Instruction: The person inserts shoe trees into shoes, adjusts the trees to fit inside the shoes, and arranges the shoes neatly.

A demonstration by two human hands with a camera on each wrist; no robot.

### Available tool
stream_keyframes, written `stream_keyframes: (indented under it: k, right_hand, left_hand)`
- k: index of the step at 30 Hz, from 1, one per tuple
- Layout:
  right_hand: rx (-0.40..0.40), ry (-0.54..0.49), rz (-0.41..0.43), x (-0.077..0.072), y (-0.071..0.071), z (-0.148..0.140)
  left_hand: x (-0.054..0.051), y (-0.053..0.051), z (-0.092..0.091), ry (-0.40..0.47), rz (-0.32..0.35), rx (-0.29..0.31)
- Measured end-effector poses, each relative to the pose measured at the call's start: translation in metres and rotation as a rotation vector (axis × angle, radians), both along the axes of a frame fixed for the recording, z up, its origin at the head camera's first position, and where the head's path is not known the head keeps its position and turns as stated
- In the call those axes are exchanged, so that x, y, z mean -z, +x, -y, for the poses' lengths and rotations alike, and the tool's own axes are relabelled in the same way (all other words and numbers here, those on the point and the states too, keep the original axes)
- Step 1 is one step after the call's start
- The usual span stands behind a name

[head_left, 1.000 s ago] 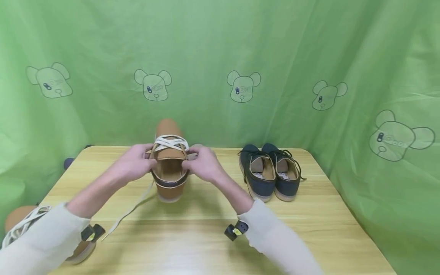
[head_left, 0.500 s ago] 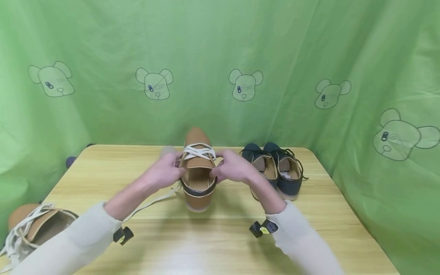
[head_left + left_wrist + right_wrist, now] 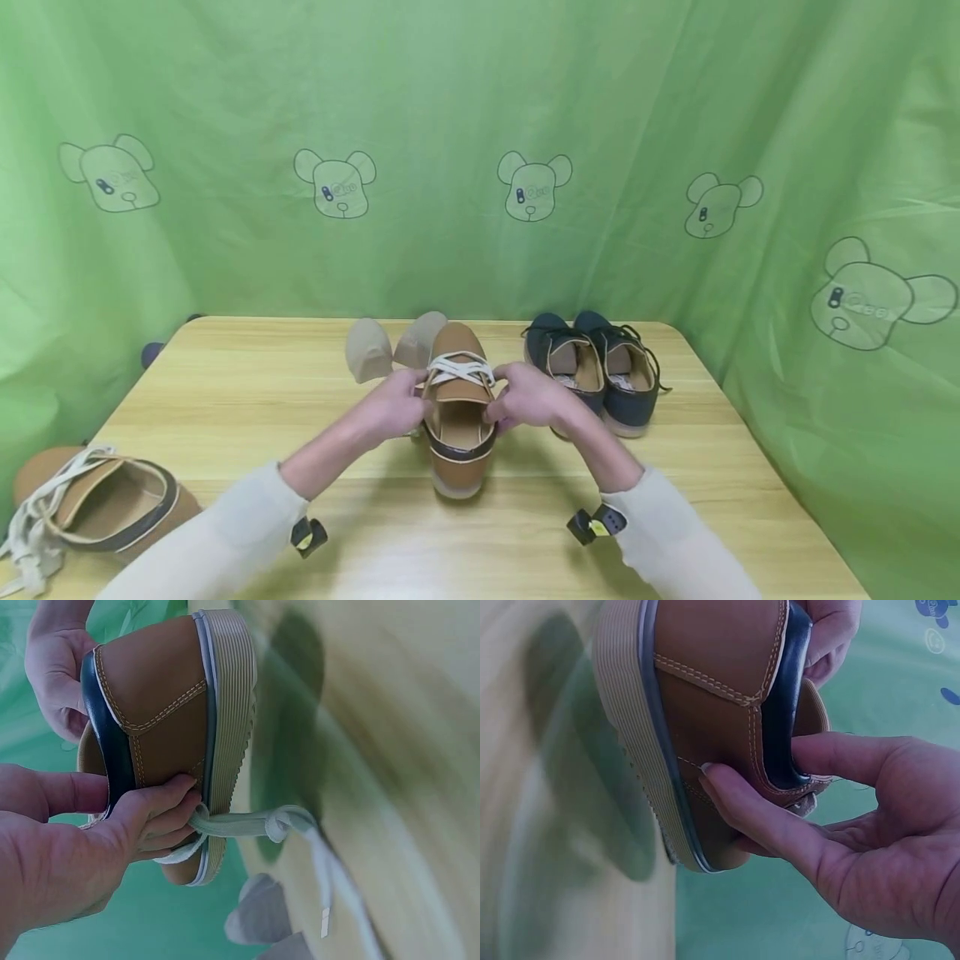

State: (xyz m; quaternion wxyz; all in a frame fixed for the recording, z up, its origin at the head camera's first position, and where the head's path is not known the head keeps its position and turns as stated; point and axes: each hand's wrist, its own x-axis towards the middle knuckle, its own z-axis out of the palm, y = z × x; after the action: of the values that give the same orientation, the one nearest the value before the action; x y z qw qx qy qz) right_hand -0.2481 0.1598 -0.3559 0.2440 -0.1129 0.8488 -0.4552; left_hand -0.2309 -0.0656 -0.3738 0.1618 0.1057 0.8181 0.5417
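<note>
Both hands hold one brown shoe (image 3: 459, 458) with white laces, its toe facing the back of the table. The left hand (image 3: 393, 407) pinches the left side of the opening, thumb inside and fingers along the outer side. On the opposite side the right hand (image 3: 531, 396) pinches the collar the same way. A gap with a shadow shows between the sole (image 3: 229, 705) and the table in the left wrist view. A loose white lace (image 3: 247, 823) hangs by the left fingers. The mate, another brown shoe (image 3: 142, 521), lies at the table's left with its laces loose.
Two beige shoe inserts (image 3: 369, 350) lie at the back, left of the held shoe. A pair of dark blue shoes (image 3: 628, 408) stands close to the right hand. The wooden table (image 3: 247, 392) ends at a green curtain (image 3: 450, 100).
Both hands have carried the brown shoe to the right and toward the person, lowering it. The two beige inserts behind it have come into view. The blue shoes stay put.
</note>
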Motion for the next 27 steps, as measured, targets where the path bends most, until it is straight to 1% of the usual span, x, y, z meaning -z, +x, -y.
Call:
stream_keyframes:
  k: [3,6,12,16,23,27]
  right_hand:
    - [-0.006,-0.023,0.018,0.009,0.001,-0.002]
    - [-0.012,-0.036,0.026,0.016,0.002,-0.002]
    - [-0.016,-0.053,0.058,0.027,0.002,0.000]
    - [-0.011,-0.061,0.070,0.030,0.002,0.001]
    - [-0.014,-0.061,0.075,0.032,0.002,0.000]
    - [-0.017,-0.070,0.084,0.033,0.002,-0.001]
  left_hand:
    - [0.008,0.001,-0.001,0.031,0.043,0.008]
    - [0.016,0.003,-0.001,0.040,0.070,0.009]
    - [0.027,0.005,0.000,0.042,0.083,0.006]
    - [0.031,0.006,0.002,0.035,0.081,0.003]
    - [0.035,0.006,0.002,0.056,0.093,0.020]
    - [0.036,0.006,0.003,0.058,0.100,0.010]
